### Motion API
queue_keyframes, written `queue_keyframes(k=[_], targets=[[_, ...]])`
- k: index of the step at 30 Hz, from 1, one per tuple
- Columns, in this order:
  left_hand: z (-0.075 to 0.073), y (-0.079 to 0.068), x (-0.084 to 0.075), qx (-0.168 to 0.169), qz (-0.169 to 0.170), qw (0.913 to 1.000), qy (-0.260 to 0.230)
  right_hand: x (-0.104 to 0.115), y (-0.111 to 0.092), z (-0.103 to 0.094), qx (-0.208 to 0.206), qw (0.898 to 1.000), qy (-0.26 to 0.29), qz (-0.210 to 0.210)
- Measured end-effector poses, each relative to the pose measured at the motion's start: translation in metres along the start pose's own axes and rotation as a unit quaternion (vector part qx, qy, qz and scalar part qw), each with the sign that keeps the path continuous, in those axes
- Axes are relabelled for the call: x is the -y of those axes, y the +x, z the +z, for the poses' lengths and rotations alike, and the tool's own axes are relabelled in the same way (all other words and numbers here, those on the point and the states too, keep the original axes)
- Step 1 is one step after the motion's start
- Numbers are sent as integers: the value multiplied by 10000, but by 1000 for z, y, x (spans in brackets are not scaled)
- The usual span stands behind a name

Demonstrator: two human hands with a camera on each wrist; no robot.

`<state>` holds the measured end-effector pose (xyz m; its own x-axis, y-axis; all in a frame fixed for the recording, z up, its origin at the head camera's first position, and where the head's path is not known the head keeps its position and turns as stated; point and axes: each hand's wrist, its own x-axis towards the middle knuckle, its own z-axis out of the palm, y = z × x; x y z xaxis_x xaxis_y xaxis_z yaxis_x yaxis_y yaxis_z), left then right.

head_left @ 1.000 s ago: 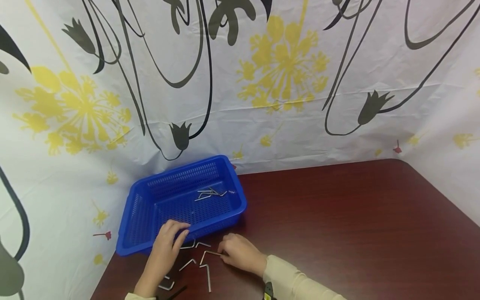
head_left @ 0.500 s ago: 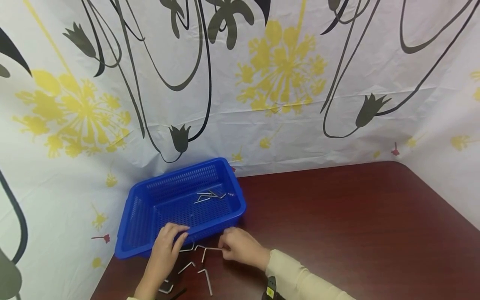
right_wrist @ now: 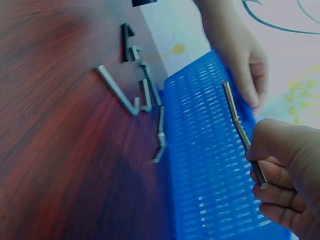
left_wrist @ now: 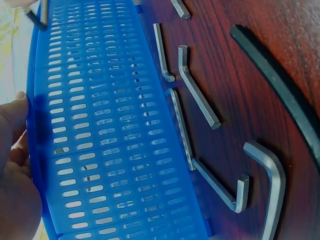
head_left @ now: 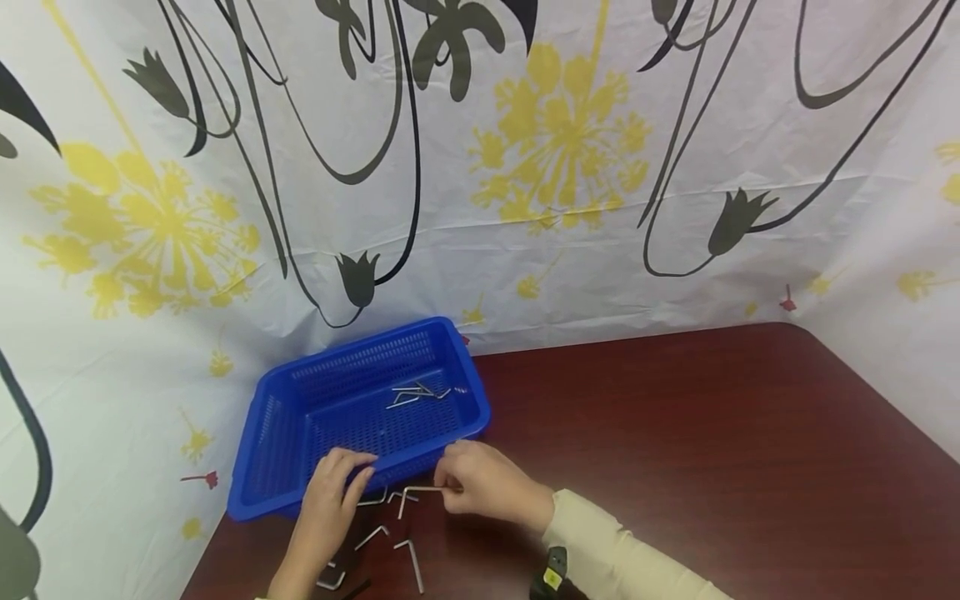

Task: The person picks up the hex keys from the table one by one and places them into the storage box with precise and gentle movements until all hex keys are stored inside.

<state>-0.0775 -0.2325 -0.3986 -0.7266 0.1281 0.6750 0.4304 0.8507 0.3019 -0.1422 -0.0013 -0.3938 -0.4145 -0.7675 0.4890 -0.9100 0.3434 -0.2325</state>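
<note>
My right hand [head_left: 487, 487] pinches a silver hex key [head_left: 418, 489] between thumb and fingers, just off the near side of the blue basket [head_left: 251, 450]. In the right wrist view the bent end of this hex key [right_wrist: 234, 112] sticks out past the thumb. With thumb outside and fingers over the top, my left hand [head_left: 326, 496] grips the basket's near rim. Several silver hex keys lie on the table in front of the basket, one of them [left_wrist: 197, 92] close to its wall. Inside the basket rests a small bunch of hex keys [head_left: 415, 394].
A thick black hex key [left_wrist: 280, 75] lies on the dark red wooden table [head_left: 675, 442], nearer the person. Behind the table hangs a white cloth [head_left: 450, 275] with printed flowers, which the basket nearly meets at the back left.
My right hand has lifted the hex key from the table and moved it up toward the basket's near rim. The left hand has stayed on the rim.
</note>
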Motion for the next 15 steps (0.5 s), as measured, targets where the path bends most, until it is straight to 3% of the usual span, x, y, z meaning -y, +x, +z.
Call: queue_keyframes(k=[8,15], targets=[[2,0,0,-47,62,10000,-23,0,7,-19,-515,9984,-190,-111],[1,0,0,-197,206,9996,-79,-9,18,-30,-453,9986,-261,81]])
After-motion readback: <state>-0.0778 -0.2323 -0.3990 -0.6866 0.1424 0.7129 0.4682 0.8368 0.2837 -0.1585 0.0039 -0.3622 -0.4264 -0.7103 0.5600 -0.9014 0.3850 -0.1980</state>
